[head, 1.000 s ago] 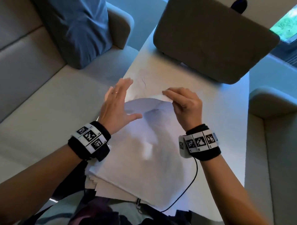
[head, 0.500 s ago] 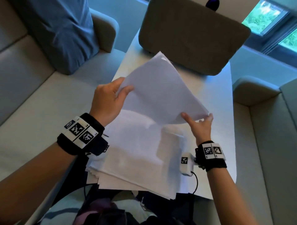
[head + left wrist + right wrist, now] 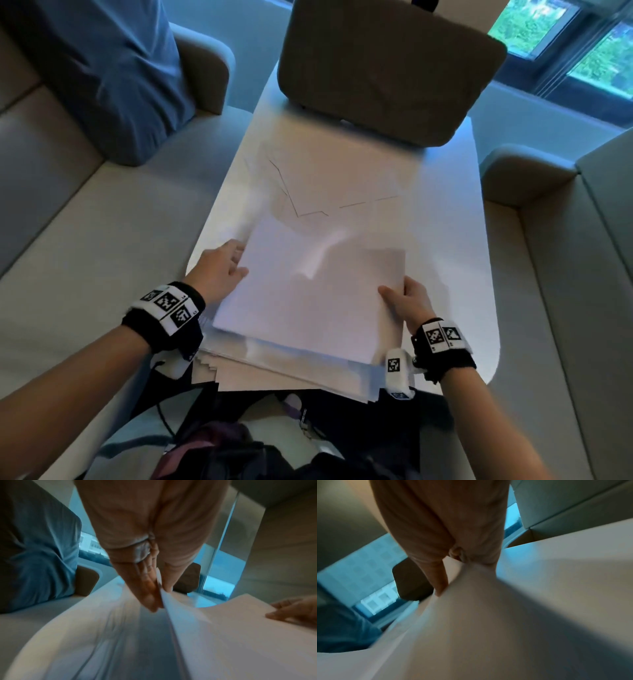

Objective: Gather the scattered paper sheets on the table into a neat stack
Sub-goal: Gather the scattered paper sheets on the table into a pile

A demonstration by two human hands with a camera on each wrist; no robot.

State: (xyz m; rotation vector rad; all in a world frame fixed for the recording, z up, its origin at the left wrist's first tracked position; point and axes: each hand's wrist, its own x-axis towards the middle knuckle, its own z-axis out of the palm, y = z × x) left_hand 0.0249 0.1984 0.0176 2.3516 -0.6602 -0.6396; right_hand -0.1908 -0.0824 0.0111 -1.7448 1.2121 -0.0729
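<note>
Nearest: fanned pile of thin white paper sheets [image 3: 274, 371] lying at the near edge of the white rounded counter [image 3: 459, 240], lower edges staggered, not squared yet. Holding one flat white top sheet [image 3: 308, 291] just over that pile: left hand [image 3: 219, 274] pinching its left edge between thumb and fingers [image 3: 150, 599], right hand [image 3: 407, 303] pinching its right edge, thumb lying on top. Both grips closed on the sheet, none spread. Judging progress: most sheets gathered, this one going down. Farther out: several loose white sheets [image 3: 329, 174] lying flat and overlapping mid-counter, edges askew, waiting for collection, then a final squaring-up. Paper looking matte, limp, bowing slightly. Beyond: brown padded chair back [image 3: 387, 68].
</note>
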